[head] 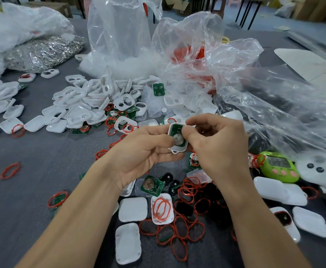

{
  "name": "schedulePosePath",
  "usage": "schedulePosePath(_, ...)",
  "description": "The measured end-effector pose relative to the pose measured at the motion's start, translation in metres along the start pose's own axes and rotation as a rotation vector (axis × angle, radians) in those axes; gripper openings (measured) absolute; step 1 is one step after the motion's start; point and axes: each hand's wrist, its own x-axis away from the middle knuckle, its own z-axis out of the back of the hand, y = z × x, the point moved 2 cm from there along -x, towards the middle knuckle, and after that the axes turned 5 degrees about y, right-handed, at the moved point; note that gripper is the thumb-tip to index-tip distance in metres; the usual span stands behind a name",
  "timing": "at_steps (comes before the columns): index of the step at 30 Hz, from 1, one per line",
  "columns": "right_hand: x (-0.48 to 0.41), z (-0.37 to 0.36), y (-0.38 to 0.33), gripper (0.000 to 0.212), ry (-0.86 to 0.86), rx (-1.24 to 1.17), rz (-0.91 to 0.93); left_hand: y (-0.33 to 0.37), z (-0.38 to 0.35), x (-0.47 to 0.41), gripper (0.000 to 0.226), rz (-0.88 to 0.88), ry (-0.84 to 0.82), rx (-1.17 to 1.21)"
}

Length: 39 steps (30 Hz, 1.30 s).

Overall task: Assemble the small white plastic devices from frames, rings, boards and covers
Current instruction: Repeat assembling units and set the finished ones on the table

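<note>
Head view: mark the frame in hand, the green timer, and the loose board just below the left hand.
frame in hand (180, 148), head view, lower white rim.
green timer (280, 163), head view, its screen.
loose board (148, 183), head view, its coin cell.

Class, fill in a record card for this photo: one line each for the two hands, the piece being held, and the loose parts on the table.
Left hand: grips the white frame from its left side
Right hand: pinches the frame's top, thumb on the green board
Held piece: frame with the board seated in it, no cover on
Near parts: red rings, white covers, spare board
Far parts: pile of frames, clear plastic bags
Surface: grey table
</note>
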Motion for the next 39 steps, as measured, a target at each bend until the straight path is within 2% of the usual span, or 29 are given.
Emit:
schedulePosePath(4,0.001,-0.002,0.0,0.021,-0.002,0.035,0.022,-0.001,-0.001,0.0,0.032,-0.011,0.035,-0.023)
schedulePosePath(8,0.003,-0.005,0.002,0.014,-0.029,0.041,0.01,0.001,-0.004,0.0,0.039,-0.027,0.088,-0.092)
schedulePosePath(12,-0.002,-0.004,0.012,0.006,-0.063,-0.169,-0.19,-0.001,-0.005,-0.003,0.034,-0.042,0.156,-0.109)
schedulePosePath(14,-0.004,-0.007,0.016,0.006,-0.149,-0.223,-0.266,-0.002,-0.004,-0.004,0.033,-0.049,0.159,-0.104)
schedulePosePath(17,-0.002,-0.014,0.016,0.018,-0.248,-0.241,-0.319,-0.003,-0.005,-0.003,0.035,-0.066,0.096,-0.158)
schedulePosePath(22,-0.001,-0.015,0.015,0.015,-0.193,-0.279,-0.298,-0.004,-0.004,-0.001,0.035,-0.098,0.032,-0.183)
schedulePosePath(26,-0.001,-0.014,0.018,0.028,-0.15,-0.328,-0.354,-0.005,-0.002,0.0,0.03,-0.103,0.011,-0.214)
schedulePosePath(30,-0.001,-0.014,0.019,0.024,-0.146,-0.34,-0.37,-0.005,-0.003,0.001,0.031,-0.092,0.017,-0.22)
schedulePosePath(35,-0.002,-0.018,0.022,0.015,-0.262,-0.393,-0.404,-0.003,-0.006,-0.001,0.033,-0.031,0.171,-0.141)
schedulePosePath(39,-0.001,-0.017,0.021,0.033,-0.323,-0.395,-0.33,-0.001,-0.007,0.0,0.033,-0.03,0.264,-0.085)
